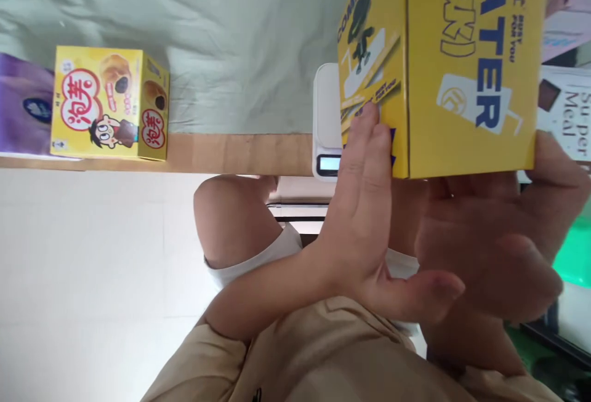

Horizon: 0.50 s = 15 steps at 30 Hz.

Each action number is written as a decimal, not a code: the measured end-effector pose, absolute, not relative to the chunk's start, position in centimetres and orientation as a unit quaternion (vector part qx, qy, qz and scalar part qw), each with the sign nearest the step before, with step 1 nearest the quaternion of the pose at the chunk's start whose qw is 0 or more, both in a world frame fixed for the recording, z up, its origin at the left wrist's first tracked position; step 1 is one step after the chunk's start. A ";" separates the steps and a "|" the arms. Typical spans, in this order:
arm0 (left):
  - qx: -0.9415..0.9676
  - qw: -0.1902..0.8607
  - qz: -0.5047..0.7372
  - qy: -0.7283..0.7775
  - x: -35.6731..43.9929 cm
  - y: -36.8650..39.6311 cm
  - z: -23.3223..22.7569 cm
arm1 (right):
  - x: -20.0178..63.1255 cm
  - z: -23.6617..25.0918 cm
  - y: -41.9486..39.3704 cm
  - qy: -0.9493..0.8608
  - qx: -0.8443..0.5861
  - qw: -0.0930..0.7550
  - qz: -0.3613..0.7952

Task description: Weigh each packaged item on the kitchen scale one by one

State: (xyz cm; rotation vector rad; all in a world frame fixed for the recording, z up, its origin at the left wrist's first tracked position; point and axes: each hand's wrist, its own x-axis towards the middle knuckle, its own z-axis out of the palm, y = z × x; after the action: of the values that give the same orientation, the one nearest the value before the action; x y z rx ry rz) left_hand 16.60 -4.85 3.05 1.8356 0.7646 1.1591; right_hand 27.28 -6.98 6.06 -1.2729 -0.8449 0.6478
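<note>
A large yellow cardboard box [462,119] with blue "WATER" lettering is held up at the right, above the table edge. My left hand [360,211] lies along its left side, fingers straight and pressed to the cardboard, thumb stuck out away from it. From below and at the right, my right hand [489,248] supports the same box; its fingertips are partly hidden behind the cardboard. A white digital scale [326,112] with a lit display sits on the table edge, partly covered by the box and left hand.
A smaller yellow puff-snack box [99,106] stands at the left, beside a purple package [23,106]. A grey-green cloth [240,51] covers the wooden table [240,152]. At the far right are a white "Super Meal" package [570,112] and a green object [572,254].
</note>
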 end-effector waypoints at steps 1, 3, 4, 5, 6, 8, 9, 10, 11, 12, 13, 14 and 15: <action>0.705 0.407 0.487 0.316 16.6 -4.6 2.6 | 27.3 5.5 -6.6 -0.375 -0.568 0.674 0.288; 0.681 0.393 0.522 0.330 16.6 -4.2 1.5 | 27.4 4.4 -6.2 -0.373 -0.561 0.680 0.289; 0.685 0.385 0.526 0.325 16.6 -3.9 0.9 | 27.4 4.0 -6.1 -0.371 -0.556 0.685 0.290; 0.687 0.383 0.530 0.317 16.6 -3.6 0.3 | 27.5 3.5 -6.0 -0.368 -0.553 0.690 0.289; 0.689 0.387 0.532 0.304 16.6 -3.3 -0.2 | 27.6 3.1 -6.0 -0.366 -0.551 0.694 0.284; 0.687 0.408 0.538 0.268 16.5 -2.8 -1.0 | 27.7 2.5 -5.9 -0.369 -0.552 0.694 0.278; 0.682 0.421 0.538 0.259 16.4 -2.6 -1.3 | 27.7 2.3 -5.9 -0.368 -0.554 0.693 0.277; 0.675 0.433 0.539 0.259 16.3 -2.4 -1.4 | 27.7 2.1 -5.8 -0.365 -0.558 0.691 0.277; 0.667 0.443 0.538 0.264 16.1 -2.2 -1.5 | 27.7 1.9 -5.8 -0.361 -0.563 0.689 0.278; 0.662 0.449 0.539 0.264 15.9 -2.1 -1.6 | 27.7 1.7 -5.7 -0.357 -0.567 0.689 0.275; 0.661 0.456 0.536 0.261 15.7 -1.9 -1.7 | 27.7 1.4 -5.7 -0.352 -0.573 0.690 0.268; 0.660 0.463 0.533 0.258 15.4 -1.8 -1.8 | 27.7 1.2 -5.5 -0.349 -0.583 0.688 0.256; 0.660 0.468 0.532 0.253 14.9 -1.6 -1.9 | 27.8 1.1 -5.4 -0.347 -0.596 0.683 0.242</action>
State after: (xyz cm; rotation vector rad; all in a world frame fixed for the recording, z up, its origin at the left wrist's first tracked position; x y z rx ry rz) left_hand 14.94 -1.60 -1.91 1.6178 0.6194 1.3038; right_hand 27.80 -5.39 1.11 -1.3364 -0.7775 0.5428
